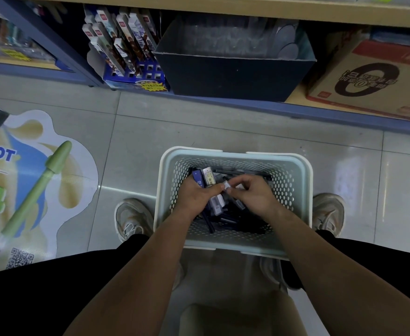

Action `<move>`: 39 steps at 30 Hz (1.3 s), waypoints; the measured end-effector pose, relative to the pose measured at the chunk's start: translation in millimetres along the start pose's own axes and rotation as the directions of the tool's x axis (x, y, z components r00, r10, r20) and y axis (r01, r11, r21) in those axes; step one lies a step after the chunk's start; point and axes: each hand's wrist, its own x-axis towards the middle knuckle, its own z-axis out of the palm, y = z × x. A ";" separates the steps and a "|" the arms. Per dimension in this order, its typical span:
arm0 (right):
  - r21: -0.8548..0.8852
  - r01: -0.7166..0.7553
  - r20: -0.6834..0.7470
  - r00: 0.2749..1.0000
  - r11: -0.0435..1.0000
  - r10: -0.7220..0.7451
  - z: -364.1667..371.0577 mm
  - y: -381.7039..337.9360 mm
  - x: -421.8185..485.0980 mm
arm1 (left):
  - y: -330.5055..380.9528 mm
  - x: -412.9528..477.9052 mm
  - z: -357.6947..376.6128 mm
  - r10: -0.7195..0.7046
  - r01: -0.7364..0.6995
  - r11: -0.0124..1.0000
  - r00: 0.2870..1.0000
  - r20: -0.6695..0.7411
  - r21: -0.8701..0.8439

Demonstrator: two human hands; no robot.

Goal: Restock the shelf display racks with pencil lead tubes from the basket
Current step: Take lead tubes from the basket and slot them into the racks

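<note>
A pale blue perforated basket (301,190) stands on the floor between my feet, holding several dark pencil lead tubes (233,218). Both hands are inside it. My left hand (196,198) grips a bunch of lead tubes (205,178), blue and clear ones sticking up past my fingers. My right hand (253,196) pinches a small clear tube (227,186) right beside the left hand's fingertips. A blue display rack (136,77) with upright slim packs stands on the lowest shelf at the upper left.
A dark open carton (233,73) sits on the bottom shelf straight ahead, a brown cardboard box (368,78) to its right. A pen advert sticker (29,180) covers the tiled floor at left. My shoes (131,219) flank the basket. I sit on a stool (233,316).
</note>
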 end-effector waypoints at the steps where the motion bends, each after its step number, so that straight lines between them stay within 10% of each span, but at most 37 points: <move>1: -0.035 0.006 0.000 1.000 0.999 -0.006 0.0 -0.8 0.1 | -0.2 -0.1 0.0 -0.013 0.013 1.000 1.000 -0.008 0.008; 9: -0.321 0.105 -0.080 0.987 0.941 -0.137 0.5 -24.9 -18.4 | 18.5 -12.3 -6.3 -0.039 0.028 0.994 0.994 -0.100 -0.106; 21: 0.114 -0.048 0.108 0.994 0.992 0.036 30.6 -47.6 -75.1 | 42.7 -38.3 -4.7 -0.131 0.086 0.931 0.986 -0.106 -0.354; 32: 0.167 -0.158 0.265 0.958 0.973 0.110 27.6 -45.3 -76.4 | 53.7 -38.7 -6.1 -0.190 0.117 0.872 0.976 -0.110 -0.475; 39: 0.175 -0.097 0.103 0.991 0.980 0.080 29.8 -44.3 -72.8 | 52.9 -38.0 -10.1 -0.108 0.081 0.914 0.993 -0.046 -0.398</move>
